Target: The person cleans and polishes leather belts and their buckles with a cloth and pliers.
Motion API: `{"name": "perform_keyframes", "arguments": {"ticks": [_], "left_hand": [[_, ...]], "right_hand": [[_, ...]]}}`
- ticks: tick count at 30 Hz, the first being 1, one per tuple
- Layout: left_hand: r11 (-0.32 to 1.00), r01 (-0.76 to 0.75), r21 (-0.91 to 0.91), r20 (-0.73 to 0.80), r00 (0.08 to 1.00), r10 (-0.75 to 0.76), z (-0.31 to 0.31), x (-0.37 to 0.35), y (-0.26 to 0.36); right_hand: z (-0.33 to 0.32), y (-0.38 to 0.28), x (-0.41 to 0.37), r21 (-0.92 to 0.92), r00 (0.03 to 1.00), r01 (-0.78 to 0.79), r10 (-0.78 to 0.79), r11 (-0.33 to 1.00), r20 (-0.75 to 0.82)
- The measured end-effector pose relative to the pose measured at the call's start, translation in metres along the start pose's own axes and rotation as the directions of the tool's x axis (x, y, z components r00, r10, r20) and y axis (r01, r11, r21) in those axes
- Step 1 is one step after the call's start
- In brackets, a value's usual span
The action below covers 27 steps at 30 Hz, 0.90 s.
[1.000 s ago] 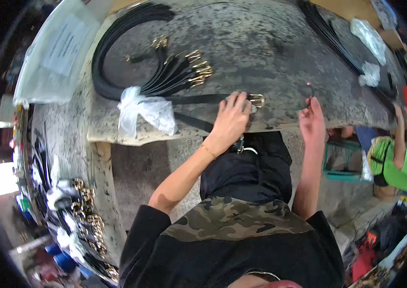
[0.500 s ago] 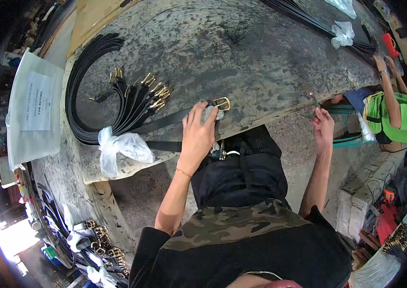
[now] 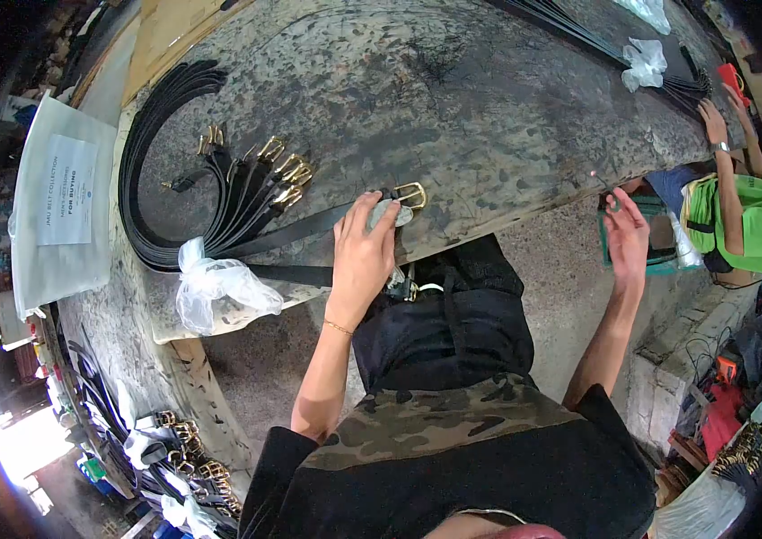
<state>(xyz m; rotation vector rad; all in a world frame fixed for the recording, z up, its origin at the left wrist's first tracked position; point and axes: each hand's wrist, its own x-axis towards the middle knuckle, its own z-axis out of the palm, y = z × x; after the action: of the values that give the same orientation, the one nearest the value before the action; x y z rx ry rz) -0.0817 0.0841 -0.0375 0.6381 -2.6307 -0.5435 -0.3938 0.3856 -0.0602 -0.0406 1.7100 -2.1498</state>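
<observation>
My left hand [image 3: 363,241] presses down on a black belt [image 3: 286,235] near the table's front edge. Its fingertips hold a round greyish pad [image 3: 392,214] against the strap, just behind the gold buckle [image 3: 411,195]. Off to the right, my right hand [image 3: 625,238] is raised beyond the table edge with bent fingers. A thin dark rod [image 3: 603,182] with a small reddish tip runs from its fingertips, closed on the lower end. Left of my left hand lies a curved bundle of black belts [image 3: 134,175] with several gold buckles, tied with clear plastic [image 3: 224,292].
A white labelled box [image 3: 66,202] stands at the left. More belts [image 3: 569,36] lie at the far right, beside a person in green [image 3: 753,220] whose hands are near them and a red object [image 3: 731,76]. Buckled belts [image 3: 188,458] hang at the lower left.
My right hand has moved right, and the rod's tip has shifted slightly right. My left hand stays on the belt. The other person's hand has reached the red object.
</observation>
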Motion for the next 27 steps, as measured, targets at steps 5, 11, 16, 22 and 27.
{"name": "perform_keyframes", "arguments": {"ticks": [5,11,16,22,27], "left_hand": [[1.0,-0.005,-0.001,-0.024,1.0,0.005,0.003,-0.002,-0.001],[1.0,0.003,-0.002,-0.026,1.0,-0.003,0.003,-0.002,-0.001],[1.0,0.008,-0.015,-0.034,0.999,-0.009,0.004,-0.004,-0.001],[1.0,0.012,-0.018,-0.029,0.999,-0.013,0.004,-0.004,-0.001],[0.999,0.022,-0.031,-0.032,0.999,-0.023,0.004,-0.003,0.0]], "right_hand": [[-0.005,-0.033,0.032,-0.73,0.949,0.313,-0.17,0.607,0.265],[0.042,-0.055,0.069,-0.842,0.864,0.501,-0.067,0.202,0.499],[0.061,-0.05,0.088,-0.819,0.815,0.563,0.093,0.108,0.572],[0.058,-0.049,0.088,-0.805,0.803,0.592,0.063,0.024,0.593],[0.06,-0.059,0.08,-0.816,0.815,0.575,0.041,0.058,0.577]]}}
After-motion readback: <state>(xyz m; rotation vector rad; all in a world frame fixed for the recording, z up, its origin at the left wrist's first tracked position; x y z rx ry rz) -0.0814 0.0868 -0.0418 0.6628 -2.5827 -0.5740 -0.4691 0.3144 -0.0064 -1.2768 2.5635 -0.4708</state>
